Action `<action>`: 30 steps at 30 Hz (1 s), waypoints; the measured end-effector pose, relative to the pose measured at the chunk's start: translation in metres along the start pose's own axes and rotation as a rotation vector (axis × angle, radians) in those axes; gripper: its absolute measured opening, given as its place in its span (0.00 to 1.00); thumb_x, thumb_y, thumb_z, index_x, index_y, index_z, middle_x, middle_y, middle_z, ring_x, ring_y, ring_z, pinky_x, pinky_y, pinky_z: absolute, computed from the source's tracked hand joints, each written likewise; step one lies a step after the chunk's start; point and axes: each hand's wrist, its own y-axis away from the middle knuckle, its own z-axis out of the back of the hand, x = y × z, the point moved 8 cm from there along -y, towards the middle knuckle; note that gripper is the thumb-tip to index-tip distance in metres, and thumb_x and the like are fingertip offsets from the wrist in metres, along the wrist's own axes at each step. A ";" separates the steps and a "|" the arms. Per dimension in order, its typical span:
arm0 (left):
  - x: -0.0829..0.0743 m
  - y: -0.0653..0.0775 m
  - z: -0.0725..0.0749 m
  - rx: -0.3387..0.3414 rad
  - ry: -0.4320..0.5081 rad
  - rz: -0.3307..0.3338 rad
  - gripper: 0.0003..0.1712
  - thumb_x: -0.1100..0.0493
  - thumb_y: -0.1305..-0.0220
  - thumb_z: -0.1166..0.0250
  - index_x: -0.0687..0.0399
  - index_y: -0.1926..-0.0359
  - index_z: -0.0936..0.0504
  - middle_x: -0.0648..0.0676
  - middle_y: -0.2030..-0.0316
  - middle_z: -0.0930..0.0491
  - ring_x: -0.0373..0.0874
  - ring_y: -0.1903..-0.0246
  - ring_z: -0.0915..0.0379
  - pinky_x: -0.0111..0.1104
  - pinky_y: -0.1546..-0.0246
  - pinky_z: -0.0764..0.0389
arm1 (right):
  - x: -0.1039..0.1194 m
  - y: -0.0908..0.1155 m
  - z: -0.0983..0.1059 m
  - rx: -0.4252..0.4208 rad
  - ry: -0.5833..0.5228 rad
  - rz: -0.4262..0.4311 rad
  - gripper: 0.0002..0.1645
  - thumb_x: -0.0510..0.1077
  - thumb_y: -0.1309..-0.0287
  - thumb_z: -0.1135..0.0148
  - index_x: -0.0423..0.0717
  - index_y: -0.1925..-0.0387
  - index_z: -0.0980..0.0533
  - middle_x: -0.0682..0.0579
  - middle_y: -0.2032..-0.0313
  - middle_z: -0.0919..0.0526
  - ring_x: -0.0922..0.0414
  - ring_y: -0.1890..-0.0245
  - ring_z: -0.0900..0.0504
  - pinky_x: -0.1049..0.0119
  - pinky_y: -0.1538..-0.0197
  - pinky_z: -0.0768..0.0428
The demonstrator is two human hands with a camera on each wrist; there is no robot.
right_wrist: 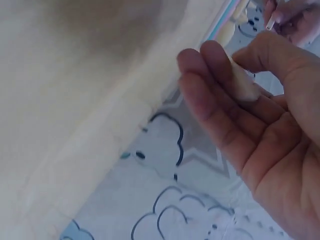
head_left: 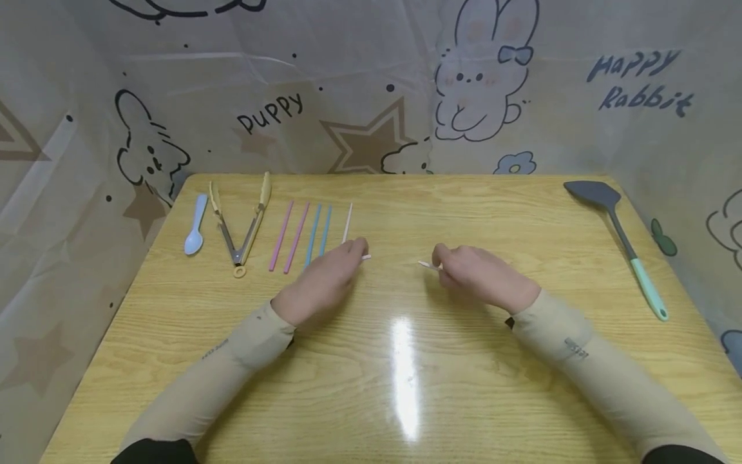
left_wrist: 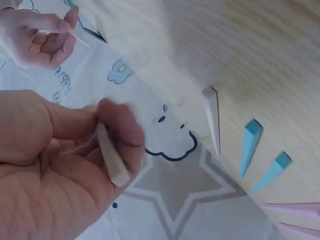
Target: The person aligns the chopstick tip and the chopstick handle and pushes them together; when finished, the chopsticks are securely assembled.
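My left hand (head_left: 330,277) hovers left of centre, thumb and fingers pinching a white chopstick (left_wrist: 111,155) whose blunt square end juts from the palm side. To the right, my right hand (head_left: 478,277) pinches a slim whitish stick (head_left: 429,265); its thin tip points left, and the fingers hide much of it. Another white chopstick (head_left: 348,222) lies just beyond my left hand. Beside it are two blue chopsticks (head_left: 313,232), partly covered by that hand in the head view, then two pink chopsticks (head_left: 281,237). The hands are apart, both over the wooden table (head_left: 348,386).
Tongs (head_left: 239,254) with spread arms lie at the back left, beside a light blue spoon (head_left: 195,229). On the far right is a spatula (head_left: 623,238) with a grey head and mint handle. A printed cloth (head_left: 359,77) stands behind the table and along its sides.
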 end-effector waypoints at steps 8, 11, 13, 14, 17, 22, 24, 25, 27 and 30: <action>0.015 -0.005 0.014 -0.042 0.075 0.032 0.03 0.71 0.31 0.42 0.69 0.59 0.24 0.60 0.67 0.22 0.51 0.66 0.24 0.38 0.65 0.20 | -0.012 -0.002 0.024 -0.074 0.054 0.010 0.05 0.32 0.33 0.46 0.35 0.58 0.24 0.55 0.77 0.25 0.63 0.83 0.35 0.68 0.79 0.29; 0.021 -0.008 0.017 -0.027 0.032 0.092 0.03 0.66 0.32 0.37 0.63 0.62 0.20 0.55 0.71 0.19 0.48 0.71 0.23 0.37 0.71 0.20 | -0.011 -0.003 0.028 -0.087 0.065 0.026 0.03 0.33 0.32 0.43 0.36 0.59 0.25 0.53 0.76 0.23 0.62 0.82 0.33 0.67 0.79 0.27; 0.024 -0.010 0.019 -0.017 0.002 0.119 0.04 0.62 0.33 0.35 0.59 0.64 0.18 0.52 0.72 0.18 0.45 0.74 0.23 0.36 0.75 0.21 | -0.011 -0.004 0.029 -0.090 0.062 0.028 0.03 0.32 0.33 0.42 0.36 0.58 0.25 0.52 0.74 0.21 0.61 0.81 0.30 0.67 0.77 0.25; 0.024 -0.010 0.020 -0.019 -0.005 0.123 0.05 0.61 0.33 0.34 0.58 0.64 0.17 0.51 0.72 0.18 0.44 0.75 0.23 0.35 0.76 0.22 | -0.010 -0.004 0.030 -0.094 0.066 0.030 0.04 0.32 0.34 0.41 0.36 0.58 0.25 0.51 0.73 0.19 0.61 0.81 0.28 0.67 0.76 0.24; 0.023 -0.013 0.024 -0.039 0.004 0.127 0.06 0.59 0.33 0.33 0.57 0.64 0.14 0.51 0.72 0.16 0.41 0.78 0.25 0.32 0.77 0.23 | -0.006 -0.007 0.034 -0.113 0.075 0.043 0.05 0.32 0.35 0.39 0.37 0.58 0.24 0.50 0.70 0.17 0.60 0.79 0.24 0.67 0.74 0.21; 0.021 -0.016 0.031 -0.082 0.019 0.123 0.06 0.58 0.34 0.33 0.56 0.63 0.13 0.49 0.72 0.16 0.38 0.80 0.28 0.31 0.80 0.26 | 0.003 -0.013 0.041 -0.136 0.077 0.059 0.05 0.31 0.36 0.39 0.38 0.59 0.23 0.50 0.68 0.15 0.60 0.76 0.20 0.66 0.71 0.19; 0.020 -0.018 0.032 -0.091 0.026 0.118 0.06 0.58 0.34 0.33 0.55 0.63 0.12 0.49 0.72 0.16 0.37 0.80 0.29 0.30 0.80 0.27 | 0.008 -0.015 0.044 -0.140 0.074 0.065 0.05 0.31 0.36 0.39 0.39 0.59 0.22 0.49 0.67 0.15 0.59 0.75 0.19 0.65 0.70 0.18; 0.019 -0.019 0.033 -0.094 0.033 0.113 0.07 0.58 0.34 0.33 0.56 0.63 0.12 0.49 0.71 0.15 0.37 0.80 0.29 0.30 0.79 0.27 | 0.009 -0.016 0.046 -0.140 0.072 0.066 0.06 0.31 0.36 0.39 0.39 0.58 0.22 0.49 0.67 0.15 0.59 0.75 0.19 0.65 0.70 0.18; 0.017 -0.020 0.035 -0.101 0.043 0.108 0.07 0.58 0.34 0.33 0.56 0.62 0.12 0.50 0.71 0.15 0.37 0.80 0.29 0.31 0.79 0.26 | 0.014 -0.019 0.048 -0.141 0.074 0.073 0.05 0.31 0.36 0.39 0.39 0.58 0.22 0.49 0.66 0.14 0.59 0.75 0.19 0.65 0.70 0.18; 0.015 -0.023 0.038 -0.109 0.042 0.106 0.08 0.56 0.34 0.34 0.55 0.61 0.12 0.49 0.71 0.15 0.38 0.80 0.29 0.31 0.80 0.27 | 0.018 -0.022 0.051 -0.141 0.080 0.080 0.06 0.31 0.36 0.38 0.39 0.58 0.22 0.49 0.66 0.14 0.58 0.75 0.18 0.65 0.69 0.18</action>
